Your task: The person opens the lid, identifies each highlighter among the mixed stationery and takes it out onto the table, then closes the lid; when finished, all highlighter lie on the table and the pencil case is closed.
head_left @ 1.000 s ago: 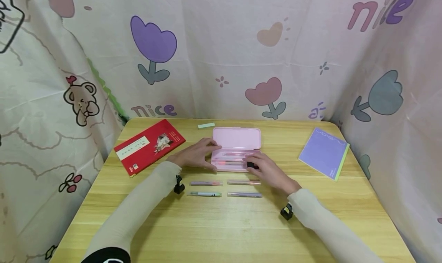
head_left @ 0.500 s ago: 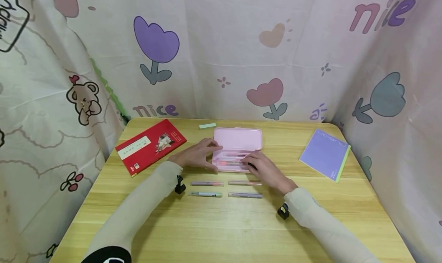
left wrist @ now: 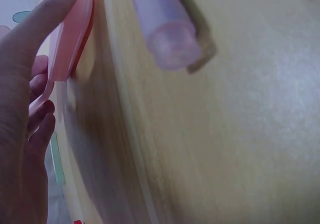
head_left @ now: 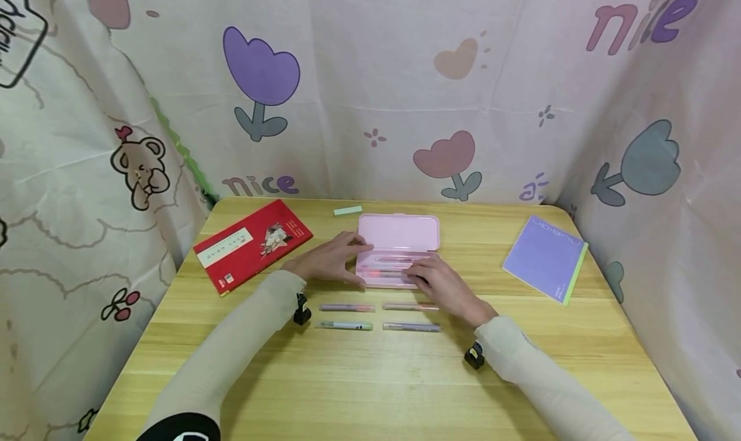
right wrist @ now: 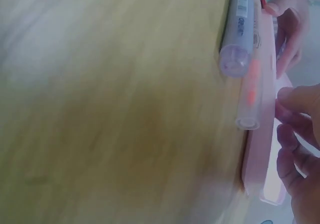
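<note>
A pink pencil case (head_left: 399, 232) lies open at the middle of the table, several slim pens (head_left: 384, 274) in its tray. My left hand (head_left: 330, 258) holds the case's left end; in the left wrist view its thumb lies on the pink edge and the fingers curl behind. Over the tray's right part, my right hand (head_left: 448, 287) has curled fingers around a small black object (head_left: 424, 279), mostly hidden beneath them. Closer to me lie a pink-purple pen (head_left: 346, 307), an orange-pink pen (head_left: 410, 306), a pale green-white pen (head_left: 346, 326) and a purple pen (head_left: 411, 327).
A red book (head_left: 253, 246) lies at the left and a purple notebook (head_left: 544, 259) at the right. Behind the case is a pale green strip (head_left: 347, 211). A printed curtain (head_left: 370, 87) hangs along the back edge of the wooden table (head_left: 382, 389).
My right hand has shifted slightly left over the tray, and the black object under its fingers shows less than before. The left hand stays on the case. The four loose pens have not moved.
</note>
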The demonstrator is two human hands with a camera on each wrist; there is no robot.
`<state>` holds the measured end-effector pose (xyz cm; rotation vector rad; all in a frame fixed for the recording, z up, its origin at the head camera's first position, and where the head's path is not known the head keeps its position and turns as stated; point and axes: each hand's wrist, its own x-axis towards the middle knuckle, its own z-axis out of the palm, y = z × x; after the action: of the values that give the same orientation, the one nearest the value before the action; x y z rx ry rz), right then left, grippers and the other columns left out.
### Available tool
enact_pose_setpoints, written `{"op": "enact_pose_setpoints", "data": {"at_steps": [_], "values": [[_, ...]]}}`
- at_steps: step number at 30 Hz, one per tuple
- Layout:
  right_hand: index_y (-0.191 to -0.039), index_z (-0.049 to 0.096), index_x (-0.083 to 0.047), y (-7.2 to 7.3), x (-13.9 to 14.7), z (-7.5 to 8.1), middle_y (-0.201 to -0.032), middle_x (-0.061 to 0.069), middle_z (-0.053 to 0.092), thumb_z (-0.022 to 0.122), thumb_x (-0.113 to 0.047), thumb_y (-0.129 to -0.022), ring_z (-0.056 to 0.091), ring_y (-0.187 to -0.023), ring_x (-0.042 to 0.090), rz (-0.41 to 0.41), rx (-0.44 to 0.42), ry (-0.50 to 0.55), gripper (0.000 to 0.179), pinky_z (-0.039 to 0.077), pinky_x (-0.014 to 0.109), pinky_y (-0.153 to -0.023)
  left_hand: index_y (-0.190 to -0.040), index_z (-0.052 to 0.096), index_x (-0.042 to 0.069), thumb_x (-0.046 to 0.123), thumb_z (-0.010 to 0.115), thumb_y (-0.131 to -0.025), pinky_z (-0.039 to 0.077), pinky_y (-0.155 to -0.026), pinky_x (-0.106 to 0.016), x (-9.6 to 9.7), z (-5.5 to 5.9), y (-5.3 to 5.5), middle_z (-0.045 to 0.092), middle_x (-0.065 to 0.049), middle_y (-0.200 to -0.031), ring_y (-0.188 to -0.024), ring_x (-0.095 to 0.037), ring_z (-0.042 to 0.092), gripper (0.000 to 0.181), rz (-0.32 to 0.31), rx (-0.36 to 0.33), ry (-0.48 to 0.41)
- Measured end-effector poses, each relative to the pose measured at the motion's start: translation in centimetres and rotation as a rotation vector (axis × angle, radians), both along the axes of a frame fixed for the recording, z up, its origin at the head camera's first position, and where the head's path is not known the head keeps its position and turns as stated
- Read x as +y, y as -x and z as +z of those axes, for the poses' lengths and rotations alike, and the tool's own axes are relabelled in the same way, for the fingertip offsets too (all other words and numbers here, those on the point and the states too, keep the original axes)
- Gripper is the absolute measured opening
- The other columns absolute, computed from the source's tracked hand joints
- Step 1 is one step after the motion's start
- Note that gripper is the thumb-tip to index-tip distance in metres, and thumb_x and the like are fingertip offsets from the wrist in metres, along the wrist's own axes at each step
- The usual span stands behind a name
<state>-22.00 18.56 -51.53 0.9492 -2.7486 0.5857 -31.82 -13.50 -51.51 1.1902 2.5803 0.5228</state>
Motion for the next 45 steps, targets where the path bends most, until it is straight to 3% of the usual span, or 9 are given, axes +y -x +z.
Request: {"op": "enact_pose_setpoints", "data": {"at_steps": [8,17,32,37,45], "values": [[-0.113,0.083,-0.008,0.5,-0.8,0.1,-0.116,0.007,0.082,0.079,-0.004,-0.099,0.073,-0.116,0.029,0.016,0.011,-0.004,0.015,0.057,0.048,-0.108,-0.167,0.047,0.019,0.075,0.082,-0.083,0.044,-0.126,-0.053,0.0,-0.2,0.1,0.043,-0.008,-0.162,-0.150,-0.027,0.041,0.106,0.013,0.009,0.012],[-0.108,0.085,-0.008,0.8,-1.1,0.6,-0.108,0.005,0.082,0.084,-0.005,-0.095,0.074,-0.106,0.025,-0.060,-0.072,0.006,0.013,0.061,0.045,-0.101,-0.167,0.047,0.020,0.075,0.081,-0.084,0.043,-0.127,-0.051,0.1,-0.1,0.1,0.043,-0.008,-0.162,-0.149,-0.026,0.040,0.105,0.024,0.001,0.034],[-0.106,0.085,-0.009,1.4,-1.0,1.3,-0.106,0.003,0.083,0.081,0.000,-0.096,0.075,-0.099,0.018,0.012,-0.110,0.004,0.014,0.064,0.037,-0.092,-0.167,0.047,0.021,0.076,0.082,-0.083,0.042,-0.127,-0.052,0.2,-0.2,0.1,0.042,-0.007,-0.162,-0.149,-0.026,0.040,0.106,0.028,-0.013,0.029],[-0.105,0.083,-0.006,1.4,-0.1,2.3,-0.104,0.004,0.081,0.078,0.001,-0.098,0.072,-0.099,0.022,0.031,-0.091,0.012,0.012,0.062,0.042,-0.091,-0.167,0.047,0.020,0.074,0.082,-0.084,0.043,-0.127,-0.052,0.2,-0.1,0.0,0.042,-0.008,-0.163,-0.150,-0.027,0.040,0.105,0.021,-0.002,0.019],[-0.107,0.084,-0.007,1.2,0.8,1.8,-0.108,0.007,0.078,0.081,-0.008,-0.099,0.069,-0.104,0.026,0.010,-0.074,-0.044,0.009,0.061,0.045,-0.095,-0.166,0.048,0.019,0.072,0.083,-0.084,0.044,-0.126,-0.054,0.1,0.0,-0.1,0.043,-0.009,-0.162,-0.150,-0.028,0.040,0.104,0.018,-0.002,0.008]]}}
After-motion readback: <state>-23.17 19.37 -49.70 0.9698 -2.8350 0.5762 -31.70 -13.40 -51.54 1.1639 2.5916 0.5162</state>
